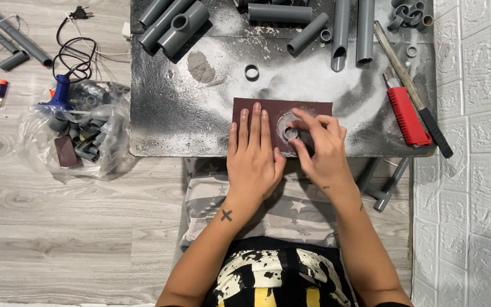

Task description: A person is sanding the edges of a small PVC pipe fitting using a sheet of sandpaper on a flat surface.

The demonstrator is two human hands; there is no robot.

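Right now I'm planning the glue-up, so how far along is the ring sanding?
In hand: the left hand pins the reddish-brown sandpaper sheet flat; the right hand presses a small grey plastic ring onto it, pale dust around it. Another grey ring lies apart on the dusty black board; whether sanded, I cannot tell.

Single head view, looking straight down from above onto the dusty dark table, fairly near. Wooden floor visible left of the table, white brick-pattern wall right of it, wearer's lap just below its near edge.
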